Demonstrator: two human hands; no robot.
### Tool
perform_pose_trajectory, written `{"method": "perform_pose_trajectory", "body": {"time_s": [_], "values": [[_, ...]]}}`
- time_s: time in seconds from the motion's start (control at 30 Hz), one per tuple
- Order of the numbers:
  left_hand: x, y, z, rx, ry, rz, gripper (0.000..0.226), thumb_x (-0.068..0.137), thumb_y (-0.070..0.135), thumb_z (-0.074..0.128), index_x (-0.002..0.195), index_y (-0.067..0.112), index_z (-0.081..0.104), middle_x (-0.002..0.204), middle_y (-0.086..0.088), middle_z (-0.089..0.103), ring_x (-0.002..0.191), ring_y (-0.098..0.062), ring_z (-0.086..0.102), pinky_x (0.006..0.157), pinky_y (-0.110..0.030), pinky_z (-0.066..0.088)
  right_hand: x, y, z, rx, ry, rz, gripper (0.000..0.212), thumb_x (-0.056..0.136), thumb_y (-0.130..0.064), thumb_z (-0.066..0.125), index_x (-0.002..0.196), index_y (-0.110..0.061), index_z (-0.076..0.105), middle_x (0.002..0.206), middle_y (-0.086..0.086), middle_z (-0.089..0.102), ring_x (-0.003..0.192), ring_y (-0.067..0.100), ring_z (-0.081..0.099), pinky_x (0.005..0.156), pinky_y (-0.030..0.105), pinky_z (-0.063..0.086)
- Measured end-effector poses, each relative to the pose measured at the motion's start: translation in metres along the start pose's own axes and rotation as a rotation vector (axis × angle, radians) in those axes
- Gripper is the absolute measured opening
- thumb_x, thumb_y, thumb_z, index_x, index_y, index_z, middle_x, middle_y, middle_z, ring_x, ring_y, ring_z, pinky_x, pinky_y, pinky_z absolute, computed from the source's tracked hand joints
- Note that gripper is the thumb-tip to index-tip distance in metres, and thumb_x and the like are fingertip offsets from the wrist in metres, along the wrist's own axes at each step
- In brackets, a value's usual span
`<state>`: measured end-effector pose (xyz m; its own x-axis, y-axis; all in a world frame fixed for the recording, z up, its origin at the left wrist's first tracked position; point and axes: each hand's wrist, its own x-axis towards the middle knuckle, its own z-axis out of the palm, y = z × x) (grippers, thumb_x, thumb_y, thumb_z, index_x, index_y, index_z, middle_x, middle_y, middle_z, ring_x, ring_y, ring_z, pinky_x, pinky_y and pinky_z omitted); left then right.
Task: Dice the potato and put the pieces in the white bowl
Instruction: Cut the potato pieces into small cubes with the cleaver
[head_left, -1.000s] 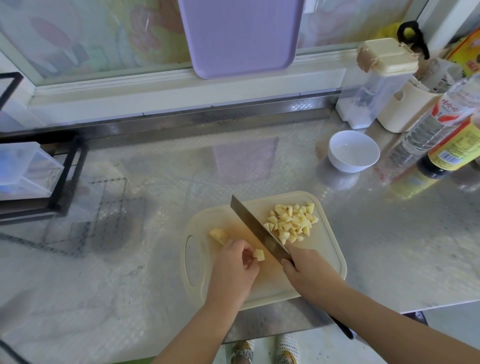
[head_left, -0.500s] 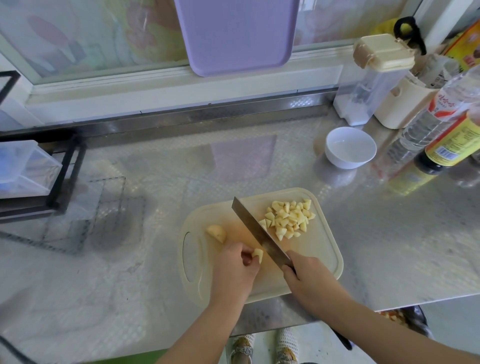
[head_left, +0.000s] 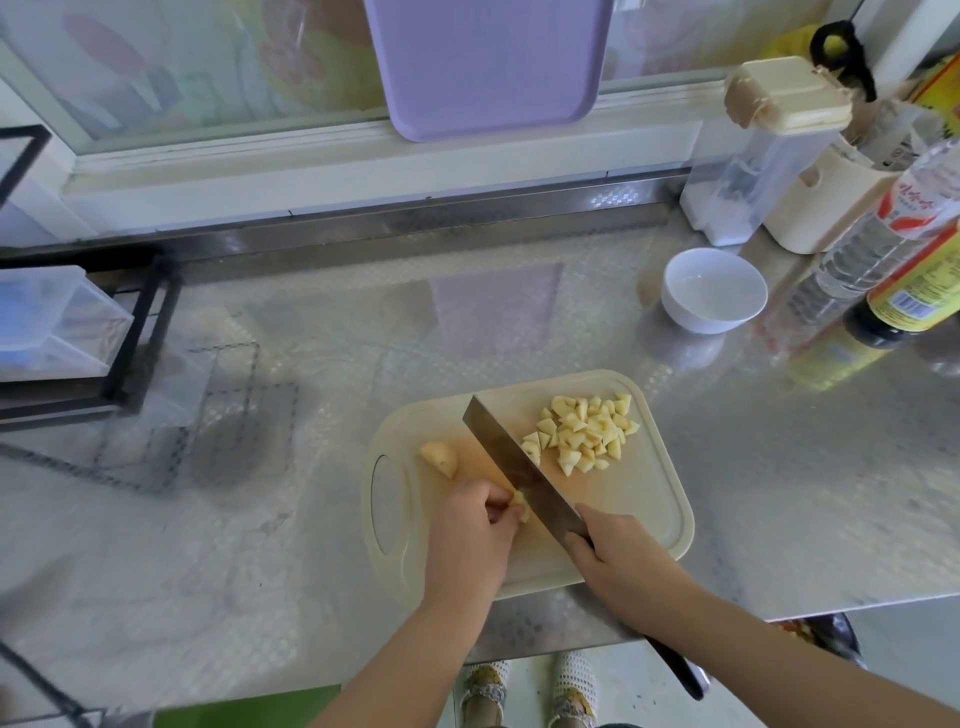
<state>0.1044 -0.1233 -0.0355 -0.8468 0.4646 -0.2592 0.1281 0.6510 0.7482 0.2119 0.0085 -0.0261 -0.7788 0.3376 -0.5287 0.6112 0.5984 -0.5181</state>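
Knife (head_left: 511, 457) at potato piece (head_left: 521, 505), diced heap (head_left: 584, 436) on board (head_left: 649, 499)

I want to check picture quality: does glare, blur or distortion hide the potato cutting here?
Head view: the wide lens curves the counter and window sill; the counter mirrors the purple tray without hard glare; daylight is even, shadows faint; diced pile and knife look clear; the left hand covers most of its potato piece.

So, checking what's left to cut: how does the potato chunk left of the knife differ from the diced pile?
The chunk is one large rounded lump; the pile is many small angular dice. The chunk lies alone near the handle hole; the pile is heaped far right. Both are pale yellow, on the cutting board.
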Motion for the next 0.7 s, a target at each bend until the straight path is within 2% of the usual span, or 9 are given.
{"method": "perform_pose_trajectory", "body": {"time_s": [0.17, 0.27, 0.4, 0.47, 0.57, 0.63, 0.7], "values": [[0.001, -0.003, 0.0, -0.029, -0.001, -0.028, 0.003, 0.087, 0.026, 0.073, 0.088, 0.024, 0.07, 0.078, 0.013, 0.068, 0.074, 0.004, 0.062, 0.064, -0.008, 0.044, 0.011, -0.006, 0.001, -0.127, -0.036, -0.019, 0.016, 0.105, -0.031, 0.039, 0.1, -0.02, 0.05, 0.092, 0.001, 0.063, 0.083, 0.018, 0.061, 0.078, 0.035, 0.054], [0.002, -0.006, -0.002, -0.034, -0.032, -0.018, 0.003, 0.086, 0.025, 0.073, 0.088, 0.024, 0.071, 0.081, 0.014, 0.069, 0.077, 0.004, 0.062, 0.066, -0.008, 0.043, 0.011, -0.008, 0.0, -0.188, -0.006, -0.016, 0.021, 0.105, -0.033, 0.037, 0.11, -0.02, 0.052, 0.092, -0.001, 0.058, 0.083, 0.018, 0.059, 0.077, 0.033, 0.053], [0.009, -0.007, -0.009, -0.021, -0.073, 0.006, 0.008, 0.089, 0.022, 0.07, 0.096, 0.025, 0.073, 0.091, 0.016, 0.07, 0.085, 0.004, 0.062, 0.071, -0.006, 0.043, 0.013, -0.007, -0.008, -0.144, 0.048, 0.025, 0.016, 0.105, -0.031, 0.037, 0.101, -0.024, 0.051, 0.089, -0.003, 0.059, 0.083, 0.016, 0.061, 0.078, 0.034, 0.055], [0.017, -0.007, -0.014, -0.003, -0.073, 0.02, 0.014, 0.092, 0.02, 0.067, 0.103, 0.025, 0.073, 0.098, 0.017, 0.069, 0.088, 0.004, 0.061, 0.072, -0.003, 0.041, 0.013, -0.005, -0.012, -0.159, 0.043, 0.023, 0.018, 0.105, -0.031, 0.037, 0.105, -0.024, 0.053, 0.09, -0.003, 0.06, 0.082, 0.016, 0.062, 0.079, 0.035, 0.056], [0.027, -0.005, -0.019, 0.055, -0.052, 0.048, 0.019, 0.095, 0.017, 0.061, 0.109, 0.024, 0.072, 0.103, 0.013, 0.069, 0.093, -0.001, 0.06, 0.077, -0.008, 0.04, 0.011, -0.002, -0.014, -0.161, 0.034, 0.018, 0.02, 0.104, -0.031, 0.038, 0.103, -0.023, 0.056, 0.086, -0.005, 0.061, 0.079, 0.014, 0.061, 0.079, 0.036, 0.056], [0.029, -0.004, -0.019, 0.069, -0.022, 0.064, 0.02, 0.095, 0.016, 0.06, 0.11, 0.023, 0.071, 0.104, 0.013, 0.069, 0.093, 0.0, 0.06, 0.08, -0.01, 0.04, 0.012, -0.001, -0.013, -0.14, 0.041, 0.027, 0.02, 0.103, -0.031, 0.039, 0.097, -0.023, 0.056, 0.083, -0.005, 0.06, 0.077, 0.013, 0.06, 0.078, 0.036, 0.056], [0.025, -0.005, -0.018, 0.038, -0.004, 0.076, 0.017, 0.093, 0.02, 0.064, 0.109, 0.023, 0.07, 0.102, 0.012, 0.068, 0.089, 0.003, 0.06, 0.076, -0.005, 0.041, 0.013, 0.0, -0.013, -0.117, 0.044, 0.037, 0.021, 0.103, -0.031, 0.039, 0.094, -0.022, 0.056, 0.082, -0.004, 0.061, 0.076, 0.013, 0.061, 0.078, 0.036, 0.057]]}}
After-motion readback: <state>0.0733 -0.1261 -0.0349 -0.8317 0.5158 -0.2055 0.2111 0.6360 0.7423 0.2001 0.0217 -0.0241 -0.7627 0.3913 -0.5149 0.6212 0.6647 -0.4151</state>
